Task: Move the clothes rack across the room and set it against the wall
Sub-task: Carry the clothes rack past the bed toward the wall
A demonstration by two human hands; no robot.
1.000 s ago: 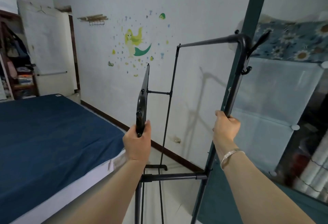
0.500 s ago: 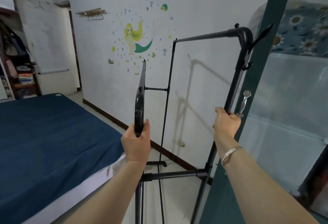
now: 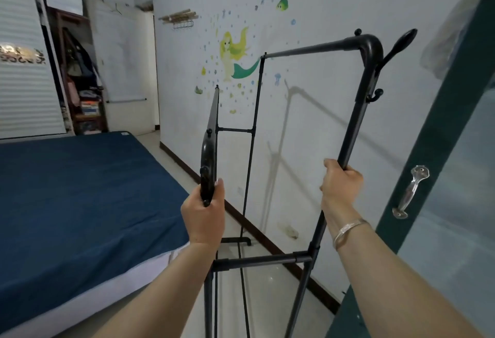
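An empty black metal clothes rack [image 3: 308, 52] stands upright in front of me, in the gap between the bed and the white wall [image 3: 321, 129]. My left hand [image 3: 205, 216] is closed around the curved top of its near left post. My right hand [image 3: 340, 185] grips the near right post, below the bent top corner and its side hooks. A low crossbar [image 3: 263, 258] joins the two posts below my hands. The rack's feet are mostly out of view; one far foot shows on the pale floor.
A bed with a dark blue cover [image 3: 80, 198] fills the left. A green-framed glass door with a clear handle [image 3: 409, 193] stands close on the right. The wall carries a mermaid sticker [image 3: 235, 56] and a dark skirting board [image 3: 270, 241]. A wardrobe [image 3: 80, 75] is at the far end.
The view has swung left, so the green door frame now sits further right and more of the wall and wardrobe shows. Both hands keep the same grip on the rack.
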